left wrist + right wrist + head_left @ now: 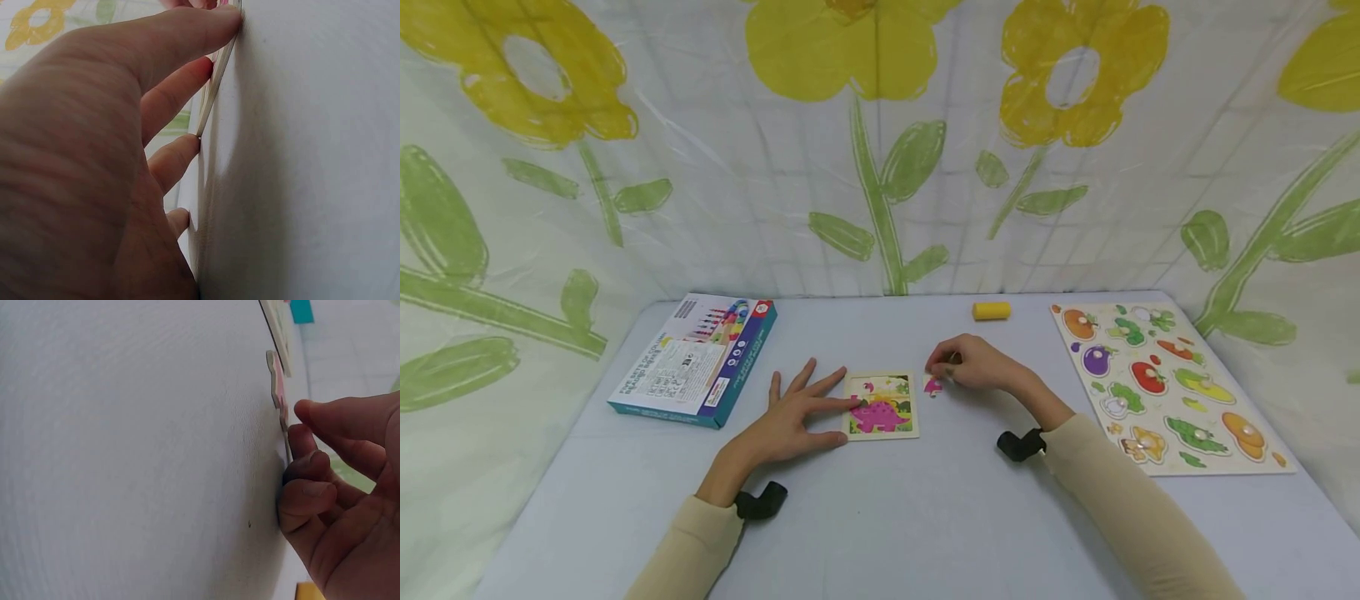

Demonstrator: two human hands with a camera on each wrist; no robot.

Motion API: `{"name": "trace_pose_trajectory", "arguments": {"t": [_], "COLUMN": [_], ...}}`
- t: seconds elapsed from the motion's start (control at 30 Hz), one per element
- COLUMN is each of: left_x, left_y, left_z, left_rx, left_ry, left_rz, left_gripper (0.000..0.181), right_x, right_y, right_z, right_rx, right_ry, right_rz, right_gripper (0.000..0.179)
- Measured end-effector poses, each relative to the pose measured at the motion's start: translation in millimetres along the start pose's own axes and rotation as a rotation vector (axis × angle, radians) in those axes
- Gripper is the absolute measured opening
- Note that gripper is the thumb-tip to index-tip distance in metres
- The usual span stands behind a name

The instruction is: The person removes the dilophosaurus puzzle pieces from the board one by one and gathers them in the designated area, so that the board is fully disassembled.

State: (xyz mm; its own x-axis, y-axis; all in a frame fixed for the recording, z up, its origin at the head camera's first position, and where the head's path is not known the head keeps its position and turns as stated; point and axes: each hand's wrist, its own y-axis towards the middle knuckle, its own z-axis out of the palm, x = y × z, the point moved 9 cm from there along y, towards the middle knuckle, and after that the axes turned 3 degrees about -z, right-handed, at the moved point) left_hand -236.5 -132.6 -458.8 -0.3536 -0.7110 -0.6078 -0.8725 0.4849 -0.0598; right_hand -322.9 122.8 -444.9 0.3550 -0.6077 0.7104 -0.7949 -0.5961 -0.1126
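A small square dinosaur puzzle (880, 417) in a pale wooden frame lies on the table, its picture showing a pink dinosaur. My left hand (797, 421) spreads its fingers over the frame's left side. Thumb and fingertips meet the frame's edge (212, 103) in the left wrist view. Right of the frame is a loose pink and white puzzle piece (932, 384), low at the table surface. My right hand (973, 364) has its fingers curled at this piece (277, 381), thumb and index fingertip at its near end. The fingers hide part of the piece.
A blue and white box (692, 362) lies at the left. A yellow cylinder (992, 311) sits near the back edge. At the right is a large vegetable peg puzzle board (1172, 387). A flower-painted curtain (700, 167) hangs behind the table.
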Motion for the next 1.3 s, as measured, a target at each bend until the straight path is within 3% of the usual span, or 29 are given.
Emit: {"name": "trace_pose_trajectory", "arguments": {"t": [0.37,0.87,1.3], "left_x": [0.7,-1.3,-1.8], "left_y": [0.1,-0.9,-0.7], "left_z": [1.1,-0.4,-0.7], "left_rx": [0.000,0.000,-0.004], "left_ry": [0.000,0.023,0.022], "left_rz": [-0.005,-0.010,-0.006], "left_gripper": [0.052,0.053,0.052], "right_x": [18.4,58.2,66.9], "right_y": [7.5,30.2,39.7], "right_z": [8.2,42.6,57.9], "right_rx": [0.007,0.105,0.166], "right_ry": [0.020,-0.016,-0.059], "right_rz": [-0.038,-0.133,-0.145], "right_gripper": [0.016,0.016,0.026]}}
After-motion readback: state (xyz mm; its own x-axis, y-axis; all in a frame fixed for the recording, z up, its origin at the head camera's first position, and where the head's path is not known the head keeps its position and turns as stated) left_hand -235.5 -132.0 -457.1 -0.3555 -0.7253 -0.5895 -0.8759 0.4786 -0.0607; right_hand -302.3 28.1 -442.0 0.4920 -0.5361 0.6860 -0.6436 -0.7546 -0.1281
